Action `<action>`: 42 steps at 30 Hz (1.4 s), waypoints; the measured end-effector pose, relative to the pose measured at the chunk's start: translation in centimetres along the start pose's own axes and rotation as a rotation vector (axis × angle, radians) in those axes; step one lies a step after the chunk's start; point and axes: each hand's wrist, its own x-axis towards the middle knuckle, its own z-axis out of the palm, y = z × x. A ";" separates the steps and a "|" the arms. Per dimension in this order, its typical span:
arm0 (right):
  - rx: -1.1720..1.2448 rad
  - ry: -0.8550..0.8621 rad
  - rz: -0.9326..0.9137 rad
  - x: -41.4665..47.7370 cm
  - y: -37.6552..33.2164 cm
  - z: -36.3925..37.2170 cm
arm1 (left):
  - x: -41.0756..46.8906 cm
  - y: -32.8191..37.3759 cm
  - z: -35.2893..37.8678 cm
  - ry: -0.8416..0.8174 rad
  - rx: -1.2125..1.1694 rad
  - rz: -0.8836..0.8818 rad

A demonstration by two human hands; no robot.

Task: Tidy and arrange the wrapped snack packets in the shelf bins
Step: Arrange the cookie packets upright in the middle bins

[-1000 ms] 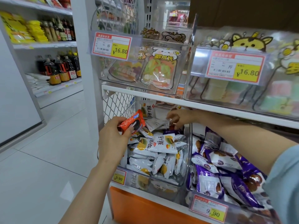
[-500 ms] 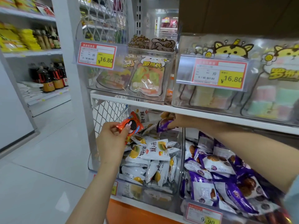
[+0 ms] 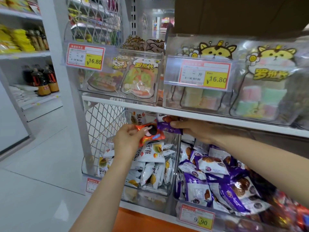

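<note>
Head view of a shop shelf. The left hand point(image 3: 128, 139) pinched an orange packet point(image 3: 151, 133), printed with a dark sandwich biscuit, between thumb and curled fingers at its left end, and held it in the air above the left clear bin point(image 3: 147, 198). That bin was filled with white packets point(image 3: 151, 154) lying at mixed angles. The right hand point(image 3: 195, 129) gripped a purple packet point(image 3: 168, 128) between thumb and fingers, just beneath the white shelf edge point(image 3: 217, 118). The near ends of the two held packets met over the back of the left bin; whether they actually touched could not be told. The right clear bin point(image 3: 178, 144), just beside the left one, held a loose heap of purple-and-white packets point(image 3: 212, 166), and the right forearm passed above it. A price label point(image 3: 197, 216) reading 9.90 was fixed to its front. On the shelf above, two clear bins of cartoon-printed sweet bags point(image 3: 139, 81) each carried a label point(image 3: 85, 56) reading 16.80. A wire mesh panel point(image 3: 103, 121) closed the unit's left side, and dark bottles point(image 3: 43, 79) stood on distant shelving.
</note>
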 end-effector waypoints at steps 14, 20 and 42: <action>0.278 0.095 -0.057 -5.7 1.6 -1.0 | -2.0 1.4 2.5 -0.321 -0.140 0.055; 0.099 0.400 0.097 -10.0 1.0 -2.5 | -3.8 2.0 5.5 -0.414 -0.028 0.166; -0.503 1.165 -0.072 -19.8 6.5 -10.8 | -7.4 2.6 12.9 -0.485 0.134 0.310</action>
